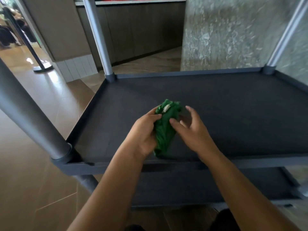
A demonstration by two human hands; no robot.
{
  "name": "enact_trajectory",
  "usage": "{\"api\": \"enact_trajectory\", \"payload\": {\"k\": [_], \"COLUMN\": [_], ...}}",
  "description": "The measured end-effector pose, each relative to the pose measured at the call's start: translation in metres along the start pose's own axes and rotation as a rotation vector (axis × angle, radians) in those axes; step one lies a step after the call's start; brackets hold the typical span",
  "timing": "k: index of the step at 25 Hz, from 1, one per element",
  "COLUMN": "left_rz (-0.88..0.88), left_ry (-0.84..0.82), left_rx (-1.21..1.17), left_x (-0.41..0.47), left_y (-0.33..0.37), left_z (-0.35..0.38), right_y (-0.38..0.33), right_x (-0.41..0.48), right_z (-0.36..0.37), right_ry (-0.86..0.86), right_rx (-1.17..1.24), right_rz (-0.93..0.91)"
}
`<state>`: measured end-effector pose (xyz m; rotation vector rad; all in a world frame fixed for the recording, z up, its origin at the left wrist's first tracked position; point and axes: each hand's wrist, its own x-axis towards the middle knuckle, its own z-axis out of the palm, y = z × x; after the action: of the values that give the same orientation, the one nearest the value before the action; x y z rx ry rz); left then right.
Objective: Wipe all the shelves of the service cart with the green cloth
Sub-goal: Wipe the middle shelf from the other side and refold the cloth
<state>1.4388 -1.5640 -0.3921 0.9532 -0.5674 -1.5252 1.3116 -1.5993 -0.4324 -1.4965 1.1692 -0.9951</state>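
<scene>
Hands are meeting, in the head view, over the flat dark grey plastic shelf (pixel 225 105) of the service cart (pixel 80 167). The left hand (pixel 143 134) is gripping the crumpled green cloth (pixel 165 130), its fingers curling round the bunched fabric. The lower end of the cloth is hanging down close to the shelf near the front rim, and I cannot tell if it is really touching. The right hand (pixel 191 129) is hovering just beside the cloth with its fingers spread apart and loose, and only the thumb seems to be touching the fabric. I am judging that the person is gathering the cloth into a pad so that it is fitting the palm for wiping. A second dark shelf of the same kind (pixel 200 185) is lying below and is also needing the cloth.

Round grey metal posts (pixel 98 35) are standing at the shelf corners, and together with the raised rim they are probably limiting long strokes there. Behind the far edge a grey stone-patterned pillar (pixel 225 34) is standing near. On the glossy brown tiled floor (pixel 33 164) a black barrier pole with a round base (pixel 41 68) is standing well apart on the left
</scene>
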Motion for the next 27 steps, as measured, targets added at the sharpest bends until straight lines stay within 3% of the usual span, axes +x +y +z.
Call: {"api": "enact_trajectory", "payload": {"k": [2,6,8,12,16,21,27], "left_rz": [-0.028,0.019,0.047,0.087,0.066,0.116,0.077], "left_ry": [-0.100,-0.103,-0.113,-0.107,-0.057,-0.061,-0.007], "left_rx": [-0.098,-0.219,-0.221,-0.228,-0.173,0.049,-0.082], "left_x": [-0.004,-0.007,-0.009,-0.009,-0.006,-0.001,0.005], "left_y": [0.000,-0.009,-0.008,0.001,0.001,-0.011,-0.016], "left_z": [-0.004,0.000,0.003,-0.002,-0.013,-0.014,-0.016], "right_y": [-0.010,-0.022,-0.023,-0.026,-0.031,-0.041,-0.052], "right_x": [-0.003,-0.015,-0.020,-0.019,-0.018,-0.019,-0.013], "right_z": [-0.004,-0.005,-0.002,-0.006,-0.008,-0.003,-0.003], "right_ry": [0.022,-0.021,-0.097,0.029,0.003,-0.181,-0.237], "right_rx": [0.268,0.298,0.436,0.663,0.797,0.860,0.666], "right_rz": [0.080,0.096,0.140,0.256,0.292,0.224,0.171]}}
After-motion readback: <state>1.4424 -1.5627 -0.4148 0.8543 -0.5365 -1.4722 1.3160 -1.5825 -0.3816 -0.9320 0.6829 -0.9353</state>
